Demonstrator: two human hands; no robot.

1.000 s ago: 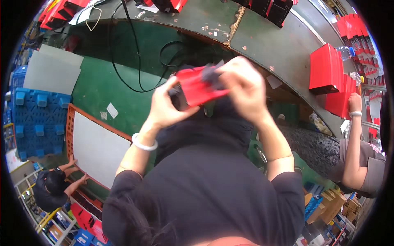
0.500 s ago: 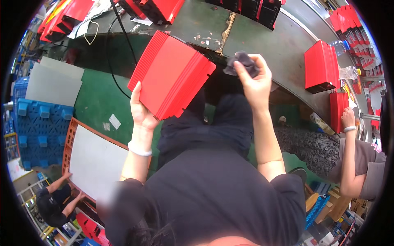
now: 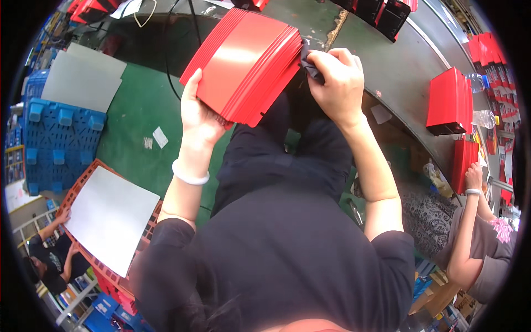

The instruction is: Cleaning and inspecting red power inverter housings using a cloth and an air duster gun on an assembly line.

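Observation:
A red metal housing with ribbed sides (image 3: 235, 55) is held up and tilted in front of me. My left hand (image 3: 200, 119) grips its lower left corner, thumb on the broad face and fingers underneath. Pinched in my right hand (image 3: 340, 83) is a dark grey cloth (image 3: 310, 62), pressed against the housing's right end. My fingertips are partly hidden behind the cloth and the hand itself.
A worn green workbench (image 3: 381, 77) runs across the far side, bearing another red housing (image 3: 449, 102) and clear bottles (image 3: 485, 118). To the right, a co-worker's hand (image 3: 473, 178) touches a red unit. At left are a blue pallet (image 3: 61, 138) and another person holding an orange crate (image 3: 145, 235).
My right hand has brought the cloth over to the housing's right end, where it was apart before. The housing has moved up and tilted, showing more of its lower right side.

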